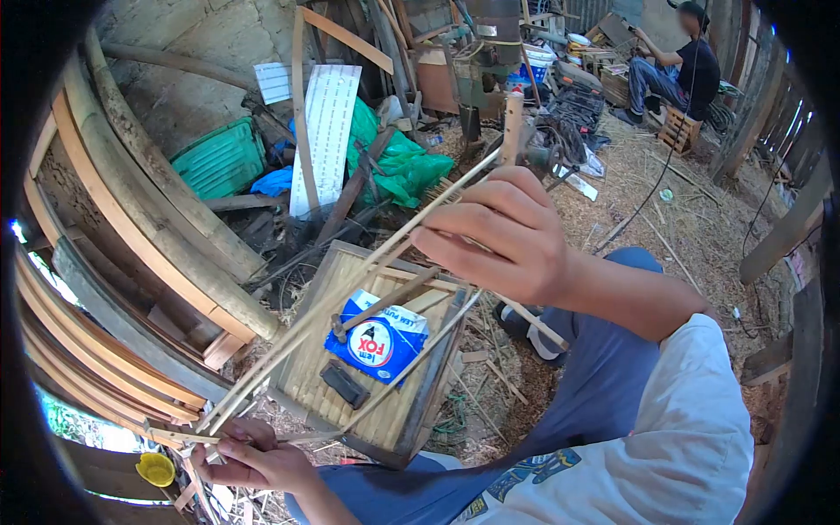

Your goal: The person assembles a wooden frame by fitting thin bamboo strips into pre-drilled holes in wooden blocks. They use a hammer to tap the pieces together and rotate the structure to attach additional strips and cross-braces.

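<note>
Long thin wooden strips (306,328) run diagonally between my two hands. My right hand (503,229) is closed on the frame of strips near its upper end, beside an upright wooden piece with holes (513,127). At the lower left, my left hand (254,457) pinches the other end, where strips meet a short crosspiece (175,433). Below the strips, a slatted wooden board (293,376) bears a blue and white glue packet (372,350), a hammer (385,304) lying across it, and a dark block (345,386).
A seated person (691,66) is at the upper right on a wooden crate (680,131). Curved planks (140,219) stand at the left. Behind the board are a green crate (220,162), green plastic (394,157) and a white panel (325,131). Straw and sticks litter the ground.
</note>
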